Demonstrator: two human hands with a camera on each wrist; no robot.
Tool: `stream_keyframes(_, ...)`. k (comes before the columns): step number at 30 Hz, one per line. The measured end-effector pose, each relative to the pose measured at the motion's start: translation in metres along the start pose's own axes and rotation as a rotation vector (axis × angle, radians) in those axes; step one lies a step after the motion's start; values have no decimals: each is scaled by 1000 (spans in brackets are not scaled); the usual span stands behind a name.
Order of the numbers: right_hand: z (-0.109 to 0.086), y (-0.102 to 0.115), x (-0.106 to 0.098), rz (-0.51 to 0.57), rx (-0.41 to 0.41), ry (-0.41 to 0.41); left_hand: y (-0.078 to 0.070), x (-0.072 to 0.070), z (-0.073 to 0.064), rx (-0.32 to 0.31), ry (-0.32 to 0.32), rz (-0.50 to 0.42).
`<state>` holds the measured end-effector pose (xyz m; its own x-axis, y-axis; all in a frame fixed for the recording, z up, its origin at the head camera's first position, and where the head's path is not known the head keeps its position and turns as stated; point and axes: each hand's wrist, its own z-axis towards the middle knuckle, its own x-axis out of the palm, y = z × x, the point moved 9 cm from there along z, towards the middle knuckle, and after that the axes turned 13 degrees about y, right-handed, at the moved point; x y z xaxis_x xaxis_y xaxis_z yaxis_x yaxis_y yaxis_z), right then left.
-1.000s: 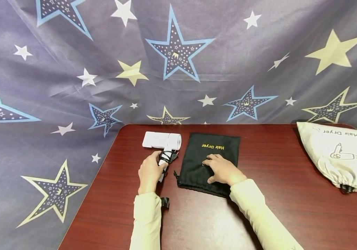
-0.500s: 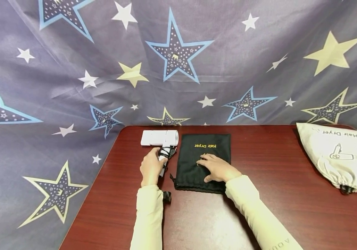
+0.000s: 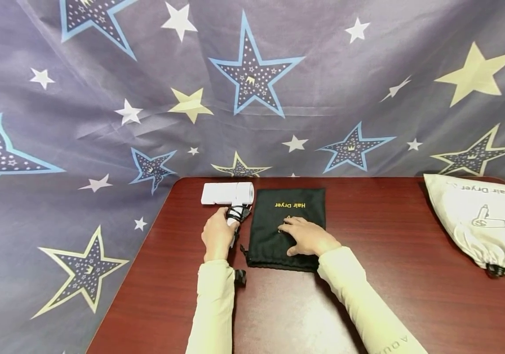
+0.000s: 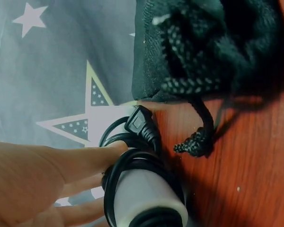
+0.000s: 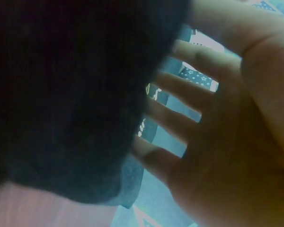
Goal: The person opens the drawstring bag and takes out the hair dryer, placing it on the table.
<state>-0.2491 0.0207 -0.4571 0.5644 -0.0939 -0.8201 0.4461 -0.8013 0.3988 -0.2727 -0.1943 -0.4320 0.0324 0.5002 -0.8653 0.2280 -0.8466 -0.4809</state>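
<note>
A white hair dryer (image 3: 222,193) lies near the table's far left corner, its black cord (image 4: 141,161) wound round the handle. My left hand (image 3: 218,235) holds that handle, thumb on one side and fingers on the other. The cord's plug (image 4: 139,122) sticks out beside the thumb in the left wrist view. Just right of the dryer lies a black drawstring bag (image 3: 263,231) with yellow "Hair Dryer" lettering. On it rests my right hand (image 3: 311,238), fingers spread and fairly straight. The bag's knotted drawstring end (image 4: 195,142) hangs near the dryer.
A white drawstring bag (image 3: 484,211) printed with a hair dryer lies at the table's right end. The reddish-brown table (image 3: 394,236) meets a star-patterned cloth (image 3: 305,29) at its far edge. A black piece (image 3: 240,278) sits at the left wrist.
The black bag and my right hand on it have slid left, closer to the hair dryer. The dryer has shifted slightly away from me with my left hand still holding it.
</note>
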Motion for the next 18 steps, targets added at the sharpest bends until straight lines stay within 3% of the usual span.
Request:
stream_keyframes(6, -11, 2, -11, 18, -14, -96, -12, -6, -10, 41, -97, 26)
stream_keyframes(11, -19, 2, -15, 19, -25, -146, -30, -9, -21, 146, -175, 39)
stream_keyframes(18, -38, -8, -14, 28, -13, -182, -52, 0, -31, 231, -168, 60)
